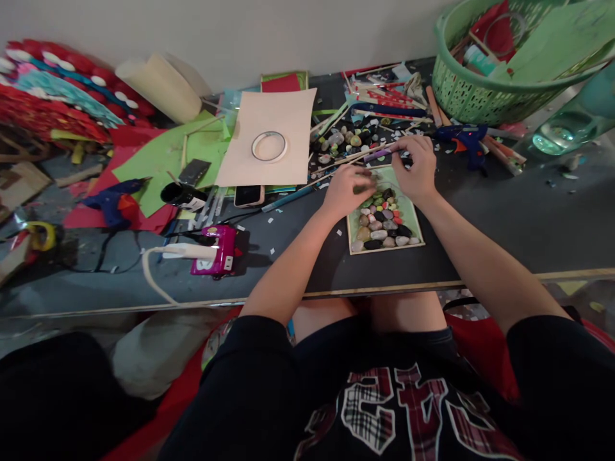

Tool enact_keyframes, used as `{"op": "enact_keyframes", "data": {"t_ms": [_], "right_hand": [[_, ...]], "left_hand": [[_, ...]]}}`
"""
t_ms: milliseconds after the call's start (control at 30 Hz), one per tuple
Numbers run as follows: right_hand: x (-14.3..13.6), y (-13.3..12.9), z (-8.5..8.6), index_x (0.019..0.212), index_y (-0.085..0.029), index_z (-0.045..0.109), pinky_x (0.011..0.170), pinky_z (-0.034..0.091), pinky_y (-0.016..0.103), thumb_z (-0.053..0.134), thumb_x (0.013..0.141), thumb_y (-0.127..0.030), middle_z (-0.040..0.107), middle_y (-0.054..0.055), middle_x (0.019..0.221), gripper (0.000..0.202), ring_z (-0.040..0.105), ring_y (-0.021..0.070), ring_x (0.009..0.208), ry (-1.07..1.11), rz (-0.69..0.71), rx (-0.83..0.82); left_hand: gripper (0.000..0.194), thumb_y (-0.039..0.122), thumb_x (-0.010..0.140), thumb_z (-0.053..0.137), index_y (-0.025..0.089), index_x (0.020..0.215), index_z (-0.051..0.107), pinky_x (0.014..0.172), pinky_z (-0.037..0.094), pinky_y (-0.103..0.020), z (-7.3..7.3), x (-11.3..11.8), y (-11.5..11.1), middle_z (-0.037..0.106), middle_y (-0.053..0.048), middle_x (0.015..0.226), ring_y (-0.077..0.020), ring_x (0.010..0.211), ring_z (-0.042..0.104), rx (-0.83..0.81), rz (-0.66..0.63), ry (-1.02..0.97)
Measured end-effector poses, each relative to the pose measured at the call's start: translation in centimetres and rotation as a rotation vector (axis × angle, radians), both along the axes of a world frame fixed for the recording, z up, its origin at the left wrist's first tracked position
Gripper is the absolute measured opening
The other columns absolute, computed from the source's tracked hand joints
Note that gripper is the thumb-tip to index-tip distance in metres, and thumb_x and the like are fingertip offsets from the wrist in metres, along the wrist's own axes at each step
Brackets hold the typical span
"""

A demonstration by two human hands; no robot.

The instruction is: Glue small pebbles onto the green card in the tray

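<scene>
A green panel with a pale border lies near the table's front edge, its lower part covered with rows of smooth pebbles in grey, black, white and brown, with smaller red and yellow-green ones higher up. My left hand is over the panel's upper left; its fingertips are smeared by motion. At the upper right corner, my right hand has its thumb and fingers curled together in a pinch; what lies between them is hidden. Just left of those fingertips is a purple stick-like thing. Beyond the hands, loose pebbles are heaped.
A tape roll rests on a beige sheet, a phone beneath its edge. Blue glue guns lie left and right. A magenta power adapter, a green basket and a glass bottle stand around.
</scene>
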State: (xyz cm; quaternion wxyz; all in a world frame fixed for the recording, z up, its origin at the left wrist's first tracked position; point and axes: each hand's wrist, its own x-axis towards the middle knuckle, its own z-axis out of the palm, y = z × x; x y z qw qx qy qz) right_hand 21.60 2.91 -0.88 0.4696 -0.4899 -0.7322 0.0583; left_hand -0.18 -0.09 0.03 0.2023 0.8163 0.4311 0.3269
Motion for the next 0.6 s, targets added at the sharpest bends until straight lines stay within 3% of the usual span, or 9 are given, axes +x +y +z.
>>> {"op": "enact_keyframes", "data": {"t_ms": [100,300,500,600], "right_hand": [[-0.1,-0.1,0.1,0.096,-0.027,0.068,0.112,0.050,0.061,0.060,0.094,-0.030,0.072,0.008,0.107,0.009,0.064,0.0293,0.113,-0.004,0.001,0.001],[-0.2,-0.3,0.3,0.096,-0.026,0.068,0.111,0.050,0.060,0.059,0.094,-0.025,0.071,0.009,0.108,0.009,0.064,0.0296,0.113,-0.009,0.010,0.008],[-0.2,-0.2,0.1,0.096,-0.026,0.068,0.112,0.048,0.061,0.059,0.095,-0.025,0.071,0.009,0.109,0.009,0.063,0.0304,0.116,0.010,0.027,0.001],[-0.3,-0.2,0.0,0.096,-0.026,0.067,0.110,0.050,0.061,0.059,0.095,-0.025,0.071,0.008,0.108,0.008,0.063,0.0303,0.115,0.009,0.034,0.006]], "left_hand": [[0.010,0.029,0.090,0.077,0.024,0.086,0.084,0.101,0.055,-0.048,0.1,0.3,0.1,0.080,-0.007,0.104,-0.0283,0.110,0.068,-0.023,-0.065,0.077],[0.013,0.029,0.090,0.075,0.023,0.088,0.086,0.103,0.054,-0.049,0.5,0.2,-0.2,0.081,-0.007,0.105,-0.0288,0.111,0.068,-0.054,-0.066,0.079],[0.025,0.040,0.099,0.065,0.026,0.111,0.082,0.113,0.051,-0.047,0.5,-1.2,0.0,0.078,-0.006,0.125,-0.0269,0.124,0.067,-0.014,-0.023,-0.085],[0.024,0.040,0.100,0.063,0.027,0.109,0.081,0.114,0.050,-0.048,0.2,-1.6,0.4,0.078,-0.006,0.122,-0.0265,0.122,0.067,0.035,-0.008,-0.045]]}}
